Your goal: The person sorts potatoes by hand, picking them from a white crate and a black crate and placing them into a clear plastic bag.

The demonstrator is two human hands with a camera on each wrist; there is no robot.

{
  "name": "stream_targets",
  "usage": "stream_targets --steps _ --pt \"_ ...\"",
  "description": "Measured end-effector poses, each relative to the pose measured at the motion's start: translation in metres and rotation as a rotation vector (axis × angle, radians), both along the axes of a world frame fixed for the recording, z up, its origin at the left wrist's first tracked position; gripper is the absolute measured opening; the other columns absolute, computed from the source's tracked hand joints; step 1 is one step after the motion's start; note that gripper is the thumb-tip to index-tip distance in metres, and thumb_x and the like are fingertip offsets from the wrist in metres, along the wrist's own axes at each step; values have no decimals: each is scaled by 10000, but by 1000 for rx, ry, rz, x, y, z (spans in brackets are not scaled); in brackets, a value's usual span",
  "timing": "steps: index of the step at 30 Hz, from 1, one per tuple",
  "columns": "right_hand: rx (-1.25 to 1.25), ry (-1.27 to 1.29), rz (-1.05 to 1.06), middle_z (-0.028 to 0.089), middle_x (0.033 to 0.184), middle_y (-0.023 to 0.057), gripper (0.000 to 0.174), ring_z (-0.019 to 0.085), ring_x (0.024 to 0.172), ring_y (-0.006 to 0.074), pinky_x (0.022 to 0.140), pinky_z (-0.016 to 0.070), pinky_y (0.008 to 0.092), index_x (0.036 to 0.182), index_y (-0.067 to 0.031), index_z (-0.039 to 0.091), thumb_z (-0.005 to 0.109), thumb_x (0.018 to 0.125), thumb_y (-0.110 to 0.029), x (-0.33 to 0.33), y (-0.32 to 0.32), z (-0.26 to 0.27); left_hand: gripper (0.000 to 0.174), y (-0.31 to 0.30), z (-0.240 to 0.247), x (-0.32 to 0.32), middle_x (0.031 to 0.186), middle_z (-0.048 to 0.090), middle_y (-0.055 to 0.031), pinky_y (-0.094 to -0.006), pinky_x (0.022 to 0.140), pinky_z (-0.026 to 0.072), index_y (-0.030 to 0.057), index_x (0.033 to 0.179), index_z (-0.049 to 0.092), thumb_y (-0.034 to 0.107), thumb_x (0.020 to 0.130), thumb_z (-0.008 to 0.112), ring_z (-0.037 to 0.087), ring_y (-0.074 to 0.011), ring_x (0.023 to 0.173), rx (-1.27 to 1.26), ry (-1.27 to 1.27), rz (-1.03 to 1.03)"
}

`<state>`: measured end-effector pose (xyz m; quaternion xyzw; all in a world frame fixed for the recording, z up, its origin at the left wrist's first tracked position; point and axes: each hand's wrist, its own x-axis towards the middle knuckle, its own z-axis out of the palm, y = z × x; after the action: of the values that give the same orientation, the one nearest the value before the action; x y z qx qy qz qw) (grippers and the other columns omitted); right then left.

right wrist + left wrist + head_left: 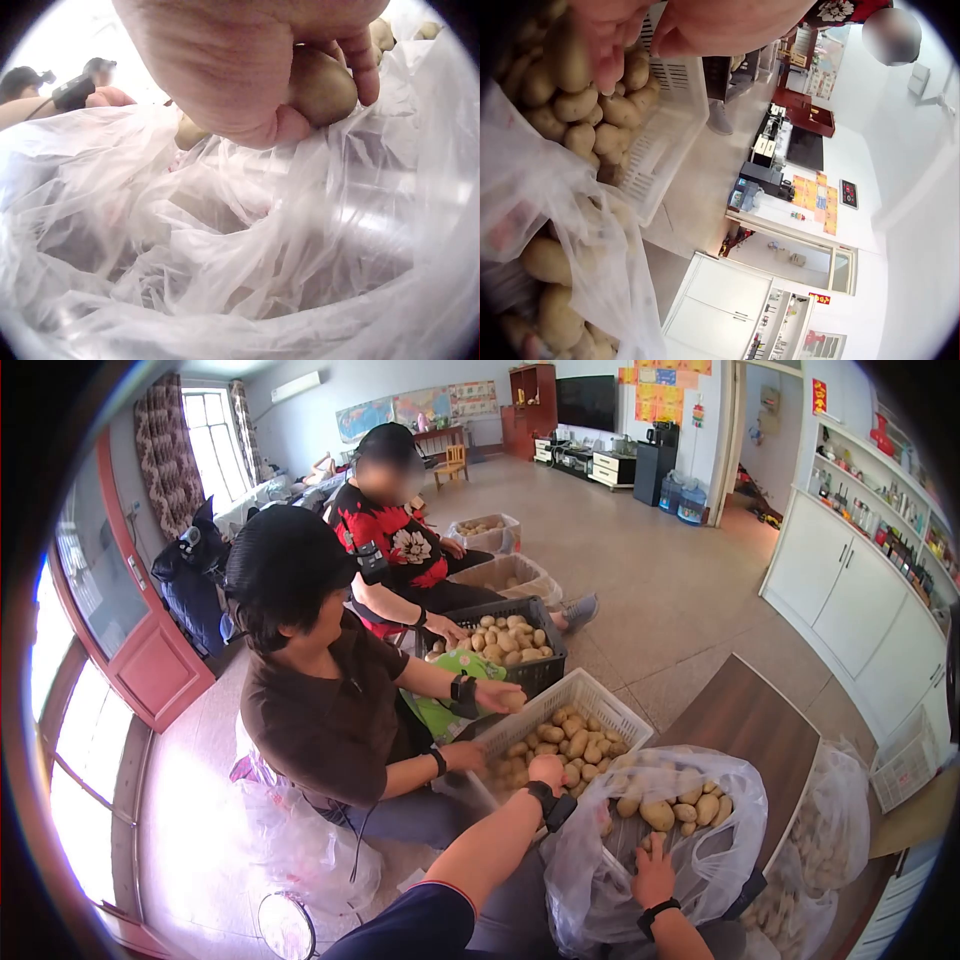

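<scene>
My right hand (pixel 655 872) grips a potato (pixel 322 88) over a clear plastic bag (pixel 225 255), the thumb and fingers curled round it. More potatoes (pixel 685 808) lie at the far side of that bag. My left hand (pixel 547 772) reaches into a white slatted crate (pixel 612 710) of potatoes (pixel 575 738). In the left wrist view its fingers (pixel 609 56) close on a brown potato (pixel 564 56), blurred, above the others. Beside the crate, a person in a brown shirt (pixel 320 710) holds a potato (pixel 513 701) over it.
A second person in a red floral top (pixel 400 540) reaches into a dark crate (pixel 545 672) of potatoes. Beyond stand more containers (pixel 515 575). A brown board (pixel 745 730) lies right of the bag, with filled bags (pixel 830 825) beside it. White cabinets (pixel 850 595) line the right wall.
</scene>
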<state>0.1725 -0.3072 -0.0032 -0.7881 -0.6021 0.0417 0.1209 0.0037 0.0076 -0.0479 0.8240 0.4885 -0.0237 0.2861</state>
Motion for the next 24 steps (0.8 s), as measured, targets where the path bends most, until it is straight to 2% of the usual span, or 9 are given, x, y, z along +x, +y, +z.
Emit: stream_targets --steps 3,4,6,7,9,10,19,22,24 --pt "-3 3 -1 361 1472 133 470 538 1052 413 849 508 468 1109 -106 636 645 653 5 1 -2 -3 169 -22 39 15 822 643 -94 -354 574 527 39 988 656 158 882 598 637 -221 729 -697 -1123 1033" --pt "-9 2 -1 361 1472 133 470 538 1052 413 849 508 468 1109 -106 636 645 653 5 1 -2 -4 169 -24 45 18 822 643 -94 -354 574 527 39 988 656 158 882 598 637 -221 729 -702 -1122 1037" --pt "24 -10 11 364 1484 105 390 538 1051 387 804 524 456 1068 -126 649 655 694 -16 1 -2 -2 227 -29 51 21 915 605 -98 -361 555 550 25 1115 590 149 931 540 612 -218 723 -791 -1175 912" --pt "15 -11 12 364 1484 105 390 538 1051 387 804 524 456 1068 -126 649 655 694 -16 1 -1 -1 227 -31 53 22 915 605 -98 -361 555 550 25 1115 590 149 931 540 612 -218 723 -799 -1173 918" --pt "-65 -60 -14 353 1491 102 360 545 1045 387 793 527 460 1045 -122 647 655 701 -16 1 3 5 209 -40 68 24 947 565 -96 -352 642 566 19 1099 561 135 925 567 603 -218 754 -849 -1145 782" --pt "-73 -60 -16 353 1491 102 360 545 1045 387 793 527 460 1045 -122 647 655 701 -16 3 5 6 197 -43 74 26 917 582 -100 -360 615 566 13 1074 575 147 930 553 604 -219 709 -866 -1155 796" --pt "-94 -48 -51 334 1502 131 329 562 1014 394 781 525 463 1043 -112 643 612 727 -28 16 2 -1 193 -66 89 34 941 577 -94 -350 627 560 0 1042 560 146 915 554 605 -213 726 -902 -1178 649" --pt "-17 9 -81 354 1480 143 365 555 1025 409 798 515 475 1053 -109 638 603 705 -4 15 -1 -2 183 -73 88 36 932 570 -89 -338 627 562 8 1032 557 144 911 555 604 -206 725 -924 -1161 634" --pt "131 27 -69 402 1418 168 398 543 1030 429 822 502 479 1066 -93 627 595 686 19 14 -4 6 164 -77 92 39 918 567 -83 -335 612 563 18 1016 560 144 911 553 605 -195 716 -922 -1144 614"
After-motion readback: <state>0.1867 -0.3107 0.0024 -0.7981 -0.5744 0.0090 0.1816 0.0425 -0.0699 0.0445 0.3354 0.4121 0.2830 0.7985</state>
